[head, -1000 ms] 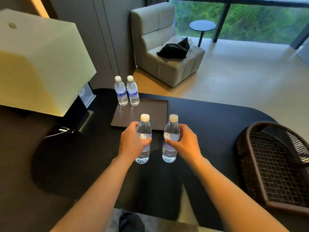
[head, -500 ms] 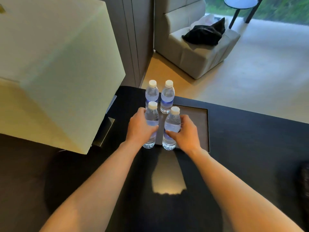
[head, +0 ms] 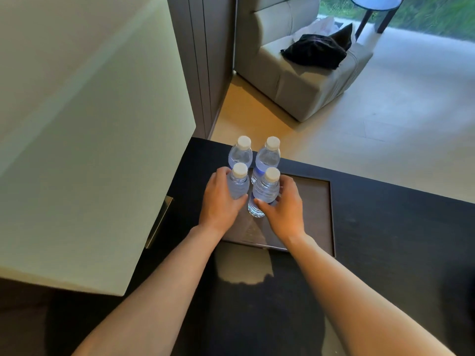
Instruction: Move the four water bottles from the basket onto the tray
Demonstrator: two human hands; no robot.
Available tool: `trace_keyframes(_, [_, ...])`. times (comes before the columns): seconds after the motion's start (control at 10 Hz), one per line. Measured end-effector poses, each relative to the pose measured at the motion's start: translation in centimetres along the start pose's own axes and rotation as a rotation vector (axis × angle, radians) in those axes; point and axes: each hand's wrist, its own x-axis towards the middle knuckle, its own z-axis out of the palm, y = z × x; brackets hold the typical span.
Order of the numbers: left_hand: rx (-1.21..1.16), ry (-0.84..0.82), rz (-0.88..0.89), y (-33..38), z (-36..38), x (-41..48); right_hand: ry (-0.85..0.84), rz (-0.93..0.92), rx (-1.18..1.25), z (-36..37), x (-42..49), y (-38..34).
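Note:
Two clear water bottles with white caps, the far left bottle [head: 241, 154] and the far right bottle [head: 268, 156], stand at the back left of the dark brown tray [head: 314, 214]. My left hand [head: 221, 201] grips a third bottle [head: 239, 185] just in front of them. My right hand [head: 284, 205] grips a fourth bottle [head: 266, 190] beside it. Both held bottles are upright over the tray's left part; whether their bases touch it I cannot tell. The basket is out of view.
The tray lies on a black table [head: 398, 253]. A large pale lampshade [head: 90, 137] fills the left side, close to my left arm. Beyond the table's far edge are a grey armchair [head: 295, 80] with a black bag and a wooden floor.
Both hands have carried their bottles forward from above the table's near part onto the tray, up against the two standing bottles. The view has shifted left and the basket has left the frame.

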Motion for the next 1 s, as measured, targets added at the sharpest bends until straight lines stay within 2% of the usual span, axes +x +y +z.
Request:
trace_keyframes(0.8, [0.015, 0.01, 0.064, -0.9, 0.6, 1.1, -0.01, 0.025, 0.007, 1.0, 1.1, -1.3])
trace_keyframes(0.9, [0.055, -0.006, 0.044, -0.4, 0.2, 0.9, -0.031, 0.026, 0.014, 0.7, 0.4, -1.4])
trace_keyframes(1.0, [0.078, -0.008, -0.06, 0.5, -0.5, 0.2, -0.059, 0.064, -0.022, 0.1, -0.8, -1.6])
